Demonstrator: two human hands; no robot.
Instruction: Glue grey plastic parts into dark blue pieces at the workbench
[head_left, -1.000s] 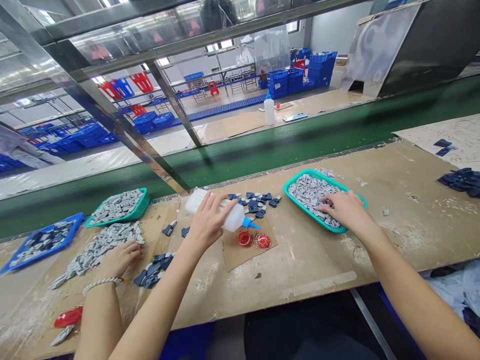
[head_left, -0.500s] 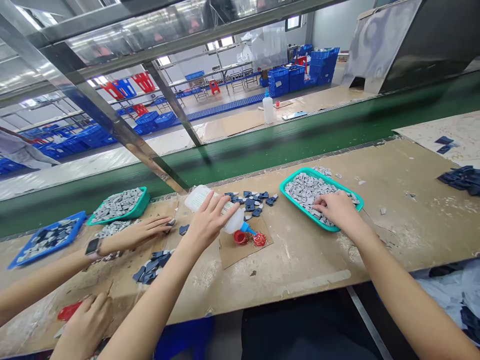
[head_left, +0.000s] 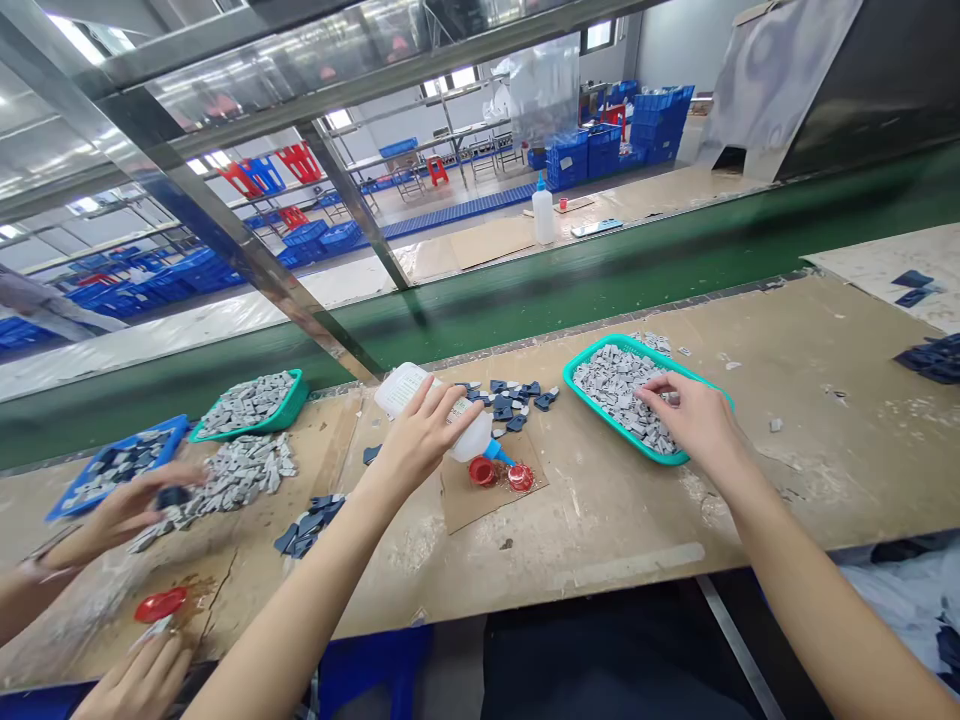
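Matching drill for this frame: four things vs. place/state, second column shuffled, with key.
Things:
1. left hand
2. right hand
3. two red caps
4. blue tray

Place or state:
A. lying on the cardboard piece
B. grip closed on the glue bottle, nozzle tilted down
C. far left on the bench
D. fingers among the grey pieces in the teal tray

Pairs: 1-B, 2-D, 3-A, 4-C

Bottle (head_left: 401,386) half hidden under left hand (head_left: 414,445) (co-worker's hand (head_left: 124,510) blurred)
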